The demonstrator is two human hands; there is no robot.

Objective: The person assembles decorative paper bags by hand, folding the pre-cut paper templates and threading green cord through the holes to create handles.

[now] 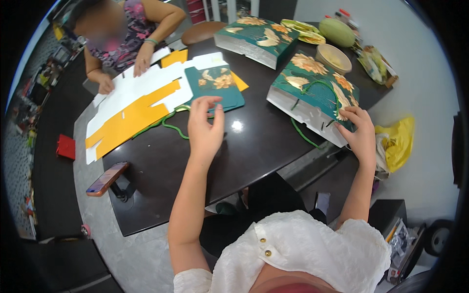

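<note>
My left hand (205, 122) hovers over the dark table, fingers loosely bent and apart, with nothing seen in it. Just beyond it are small green floral cards (215, 88) and a loose green cord (171, 128). On the right, my right hand (359, 128) grips the near edge of a green floral paper gift bag (312, 80) between thumb and fingers. The bag lies flat, its white open end toward me. A green cord handle (320, 84) loops over its top, ending close to my fingertips; another cord (303, 133) hangs from the open end.
Another gift bag (256, 36) lies farther back. Across the table a person's hands (141, 61) rest on white and yellow cut-out card sheets (137, 102). A phone on a stand (107, 179) is at the left edge. A bowl (333, 58) and a melon (337, 32) stand back right.
</note>
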